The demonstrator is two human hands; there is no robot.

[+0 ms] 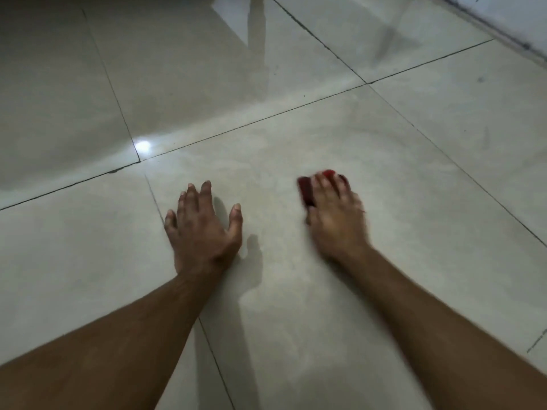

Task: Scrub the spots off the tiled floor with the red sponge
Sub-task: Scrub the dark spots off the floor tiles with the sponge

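The red sponge (pixel 306 190) lies on the pale tiled floor (pixel 296 137), mostly covered by my right hand (pixel 336 217), which presses down on it with fingers spread over its top. That hand is motion-blurred. My left hand (pixel 202 229) rests flat on the same tile to the left, fingers apart, holding nothing. Small dark spots (pixel 481 79) show on the tile at the far right.
Dark grout lines (pixel 251 124) cross the floor. A white wall base (pixel 509 28) runs along the top right corner. Reflections of furniture legs (pixel 257 34) show on the glossy tiles at the top. A bright light glint (pixel 143 146) sits left of centre.
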